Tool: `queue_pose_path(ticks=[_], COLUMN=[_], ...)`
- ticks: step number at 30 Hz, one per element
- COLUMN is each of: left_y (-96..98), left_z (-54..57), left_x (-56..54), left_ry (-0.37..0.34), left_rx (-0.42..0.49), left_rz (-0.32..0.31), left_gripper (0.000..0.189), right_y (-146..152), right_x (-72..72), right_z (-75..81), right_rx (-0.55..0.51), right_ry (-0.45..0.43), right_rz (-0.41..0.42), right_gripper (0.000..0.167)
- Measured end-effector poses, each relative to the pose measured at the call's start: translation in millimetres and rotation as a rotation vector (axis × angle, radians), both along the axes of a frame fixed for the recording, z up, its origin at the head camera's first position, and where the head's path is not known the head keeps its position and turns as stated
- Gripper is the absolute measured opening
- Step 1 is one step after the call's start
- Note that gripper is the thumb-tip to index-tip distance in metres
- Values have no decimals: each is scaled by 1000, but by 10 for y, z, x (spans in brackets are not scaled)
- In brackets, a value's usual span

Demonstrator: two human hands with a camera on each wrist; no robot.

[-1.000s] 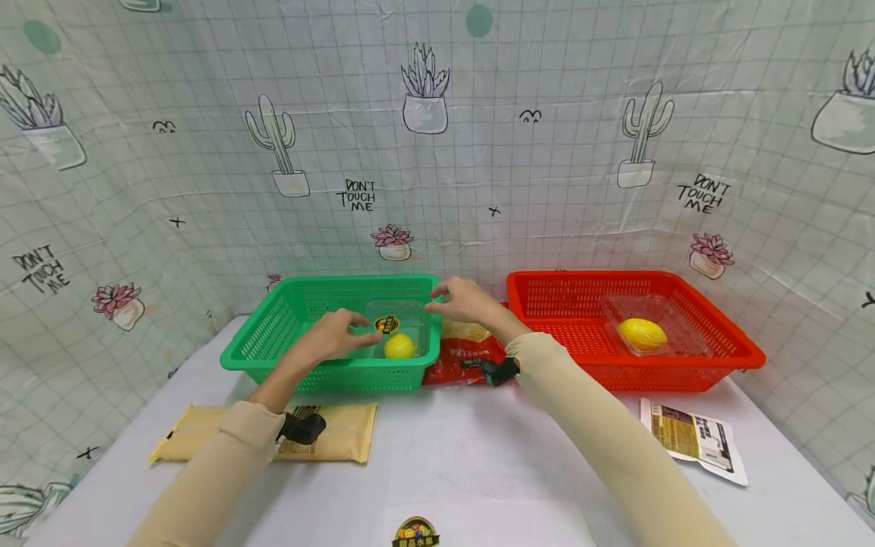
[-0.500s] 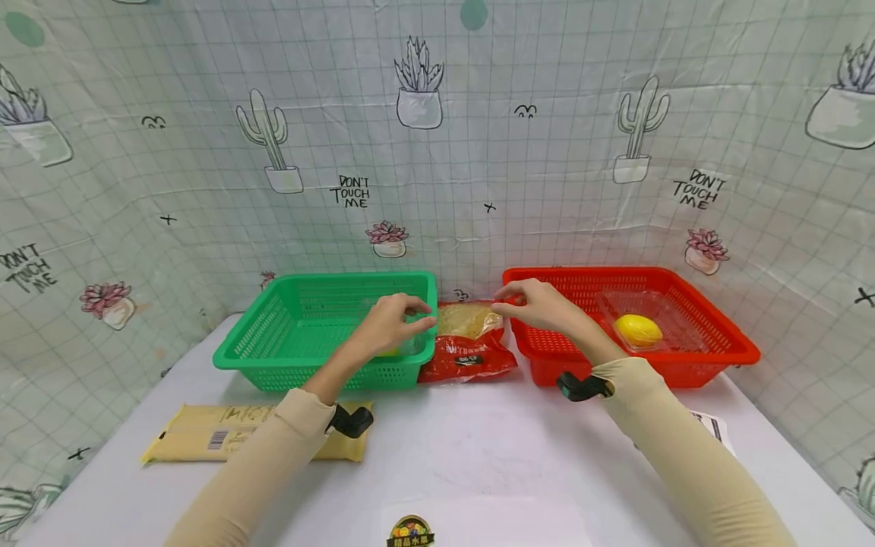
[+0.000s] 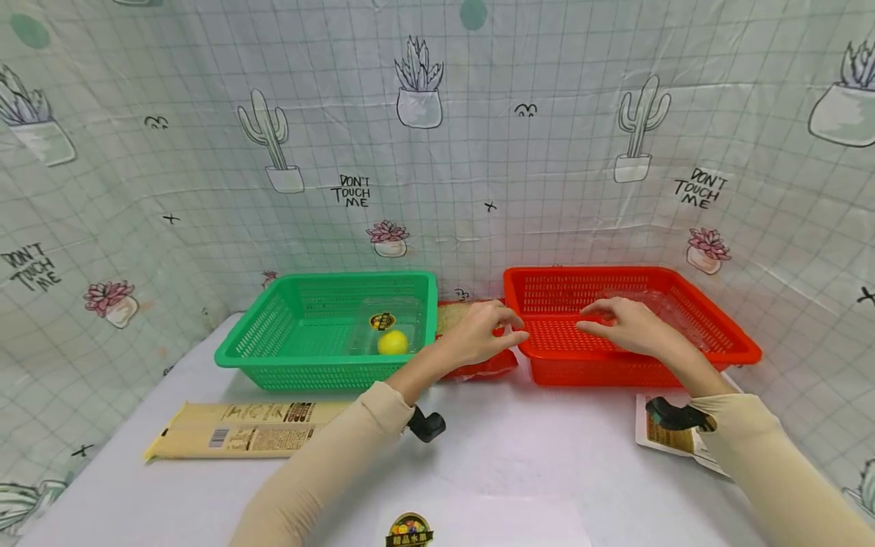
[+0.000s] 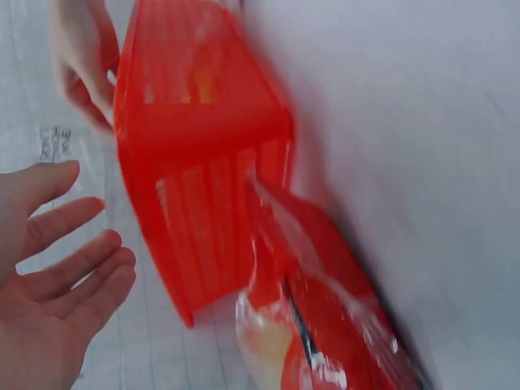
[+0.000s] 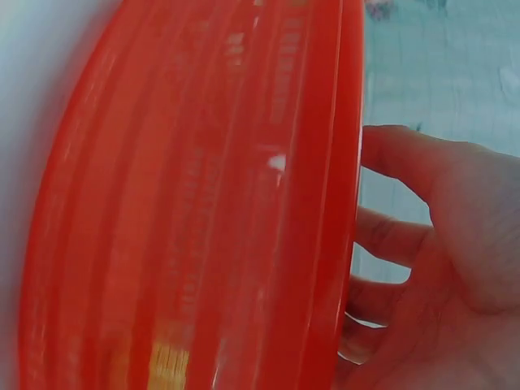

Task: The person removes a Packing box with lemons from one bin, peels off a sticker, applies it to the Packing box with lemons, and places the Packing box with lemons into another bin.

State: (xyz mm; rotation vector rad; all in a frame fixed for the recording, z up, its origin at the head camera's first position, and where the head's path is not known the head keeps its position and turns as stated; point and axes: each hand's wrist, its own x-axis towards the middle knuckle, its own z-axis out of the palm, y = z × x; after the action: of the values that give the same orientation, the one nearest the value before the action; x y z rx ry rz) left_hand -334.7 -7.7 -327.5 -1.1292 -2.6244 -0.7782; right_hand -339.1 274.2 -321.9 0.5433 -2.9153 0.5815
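My left hand (image 3: pixel 481 332) hangs with relaxed, parted fingers in front of the red basket's left end, over the red packet (image 3: pixel 485 370). In the left wrist view its fingers stand apart from the basket and hold nothing. Over the red basket (image 3: pixel 581 368) is my right hand (image 3: pixel 629 325), fingers spread and nothing between them. The right wrist view shows that hand behind the basket's rim; whether it touches the rim I cannot tell. A clear plastic box (image 3: pixel 659 302) lies in the basket, partly hidden by the hand. The yellow fruit there is covered in the head view.
On the left, a green basket (image 3: pixel 294 376) holds a clear box with a label and a yellow fruit (image 3: pixel 393 343). A long beige packet (image 3: pixel 239 431) lies before it. A pouch (image 3: pixel 663 434) lies under the right forearm. A fruit label (image 3: pixel 409 529) shows at the front.
Both hands have moved right, from the green basket and the gap between the baskets to the red basket. The green basket's fruit is uncovered; the red one's is now hidden.
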Motion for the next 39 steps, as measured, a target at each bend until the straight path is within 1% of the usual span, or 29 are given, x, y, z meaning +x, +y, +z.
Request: queue_pose_path(ticks=[3, 5, 7, 11, 14, 17, 21, 26, 28, 30, 34, 36, 39], left_y=[198, 318, 433, 650, 800, 933, 1101, 1259, 1302, 1335, 1376, 1392, 1417], left_z=[-40, -65, -82, -96, -101, -107, -105, -81, -69, -60, -52, -61, -78], left_x=[-3, -15, -43, -108, -148, -170, -176, -183, -190, -201, -229, -240, -251], left_ry=[-2, -5, -1, -27, -56, -91, -149, -251, -284, -298, -334, -365, -410], left_rx=[-28, -24, -13, -5, -42, -84, -110, -98, -92, -102, -124, -121, -105], left_rz=[-15, -15, -13, -2, 33, 80, 157, 232, 252, 271, 307, 316, 312], left_gripper=[26, 26, 24, 23, 26, 29, 32, 37, 39, 41, 44, 45, 38], right_y=[245, 400, 547, 796, 938, 1034, 1102, 1137, 1142, 1144, 1119, 1097, 1052], right_x=[14, 12, 9, 11, 8, 4, -1, -25, -34, -43, -73, -81, -81], right_z=[-7, -15, -23, -36, -44, -56, -75, -71, -57, -44, -30, -34, -46], right_rx=[15, 19, 19, 17, 16, 22, 32, 34, 50, 63, 92, 95, 88], right_ry=[20, 19, 7, -28, -56, -92, -120, -166, -182, -195, -193, -195, -197], right_rz=[-28, -53, -76, -134, -177, -215, -235, -247, -252, -252, -228, -219, -204], right_gripper=[46, 46, 49, 57, 63, 68, 74, 79, 80, 81, 83, 83, 82])
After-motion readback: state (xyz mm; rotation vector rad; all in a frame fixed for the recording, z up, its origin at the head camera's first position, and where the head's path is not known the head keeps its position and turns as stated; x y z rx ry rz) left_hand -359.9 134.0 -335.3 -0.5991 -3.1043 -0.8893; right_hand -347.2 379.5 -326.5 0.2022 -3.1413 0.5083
